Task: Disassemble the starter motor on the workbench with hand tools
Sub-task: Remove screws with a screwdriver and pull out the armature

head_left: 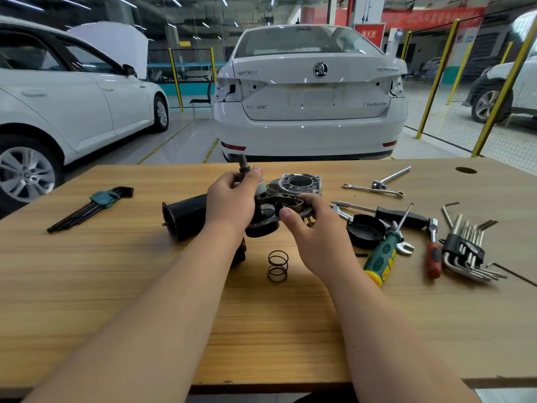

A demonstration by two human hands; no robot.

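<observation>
My left hand [229, 199] is curled round the top end of the starter motor [271, 200], with the thumb pressed by the metal shaft [243, 165] that sticks up. My right hand [313, 228] pinches the dark middle part of the motor between thumb and bent fingers. The motor is just above the middle of the tabletop [174, 315], near the far edge. I cannot tell if it is lifted or resting.

A silver housing [300, 181] sits just behind my right hand. A black tube [186, 218] lies on its side by my left wrist. A little spring [278, 266] stands between my arms.

To the right lie a black cap [364, 229], a green and yellow screwdriver [380, 257], a wrench [373, 190] and a bunch of silver hex keys [465, 251]. More hex keys in a green holder [93, 206] lie far to the left. A white car [311, 94] is parked behind the tabletop.
</observation>
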